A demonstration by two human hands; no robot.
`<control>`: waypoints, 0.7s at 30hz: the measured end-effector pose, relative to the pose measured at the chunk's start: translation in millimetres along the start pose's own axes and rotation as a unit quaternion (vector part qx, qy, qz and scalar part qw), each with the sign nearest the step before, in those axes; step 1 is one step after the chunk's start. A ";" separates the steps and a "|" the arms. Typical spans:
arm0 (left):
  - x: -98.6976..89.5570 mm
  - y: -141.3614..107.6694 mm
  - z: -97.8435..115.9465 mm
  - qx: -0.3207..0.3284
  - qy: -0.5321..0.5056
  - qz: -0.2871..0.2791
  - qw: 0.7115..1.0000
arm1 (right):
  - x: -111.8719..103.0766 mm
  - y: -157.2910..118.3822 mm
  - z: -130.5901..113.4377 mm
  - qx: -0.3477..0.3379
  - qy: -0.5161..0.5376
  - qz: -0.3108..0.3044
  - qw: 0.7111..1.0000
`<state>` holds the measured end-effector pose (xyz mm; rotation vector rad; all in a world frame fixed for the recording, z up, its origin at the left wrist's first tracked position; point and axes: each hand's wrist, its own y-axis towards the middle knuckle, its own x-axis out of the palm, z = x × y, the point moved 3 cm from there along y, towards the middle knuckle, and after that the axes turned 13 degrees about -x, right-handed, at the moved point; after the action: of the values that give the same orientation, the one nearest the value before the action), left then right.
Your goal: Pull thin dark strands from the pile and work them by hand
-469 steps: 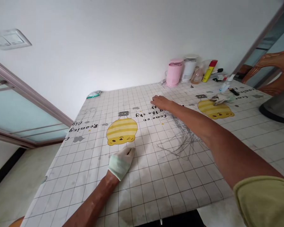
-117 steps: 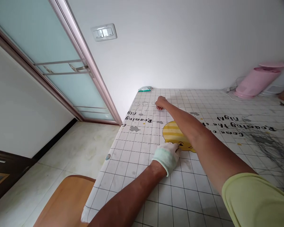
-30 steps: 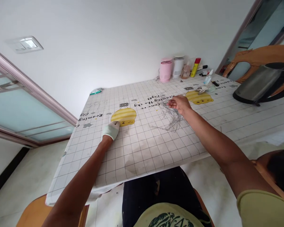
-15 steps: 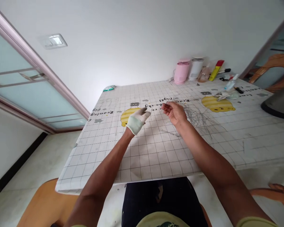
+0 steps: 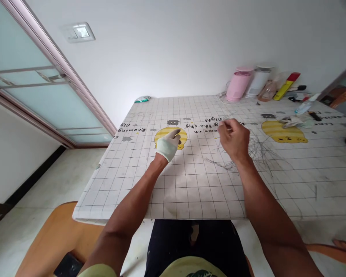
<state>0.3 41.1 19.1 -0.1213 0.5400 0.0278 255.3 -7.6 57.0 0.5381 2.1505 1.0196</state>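
Note:
My left hand (image 5: pixel 167 146) wears a white glove with darker, bare-looking fingertips. It hovers over the yellow printed figure on the tablecloth, fingers drawn together. Whatever sits between those fingertips is too small to make out. To its right, my bare right hand (image 5: pixel 235 139) is raised above the table with thumb and fingers curled into a pinch; anything thin in it cannot be seen. A loose tangle of thin dark wires (image 5: pixel 261 151) lies just right of and partly behind my right hand. Several strands (image 5: pixel 219 164) stick out toward the left, below that hand.
Gridded tablecloth (image 5: pixel 184 192) covers the table. Along the wall stand a pink cylinder (image 5: pixel 239 85), a white cylinder (image 5: pixel 258 82), a bottle (image 5: pixel 267 91) and a yellow-red can (image 5: pixel 286 86). A crumpled glove (image 5: pixel 296 120) lies at right. A green-white packet (image 5: pixel 142 99) is at the back-left corner.
My right hand has moved away from my left, to the right, and its fingers have curled into a pinch. My left hand's fingers have drawn closer together. The view has shifted left.

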 end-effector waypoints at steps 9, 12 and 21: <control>11.1 -2.7 -4.2 0.154 0.215 -0.008 0.964 | 78.2 -14.2 -34.1 -0.269 -0.121 -0.322 0.899; 8.8 -1.6 -5.6 0.160 0.263 0.011 0.951 | 78.4 -16.5 -35.4 -0.270 -0.156 -0.315 0.897; -4.8 -13.6 5.4 0.209 0.235 0.036 0.949 | 69.7 0.3 -49.7 -0.347 -0.116 -0.250 0.897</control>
<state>-0.2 28.3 27.6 0.3161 1.0145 -0.0472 171.7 10.0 51.6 -0.2221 1.4475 1.2399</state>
